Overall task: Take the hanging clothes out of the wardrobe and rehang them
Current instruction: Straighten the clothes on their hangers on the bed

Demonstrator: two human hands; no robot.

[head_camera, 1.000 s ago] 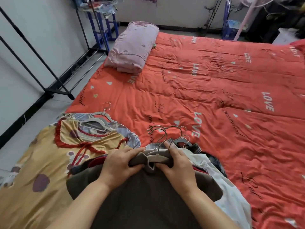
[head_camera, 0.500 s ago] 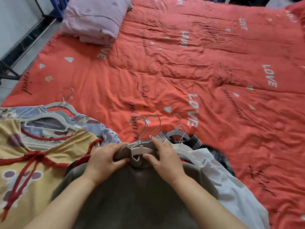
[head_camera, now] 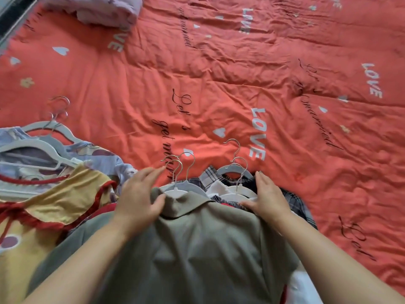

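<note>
Left hand [head_camera: 138, 194] flat, fingers spread, on olive-grey collared shirt [head_camera: 197, 249]; right hand [head_camera: 268, 197] flat, fingers together, on its shoulder. Nothing gripped. Red quilted bed cover [head_camera: 241, 84] beneath.

Both hands, left [head_camera: 140, 195] and right [head_camera: 266, 197], lie flat (fingers spread open).
</note>
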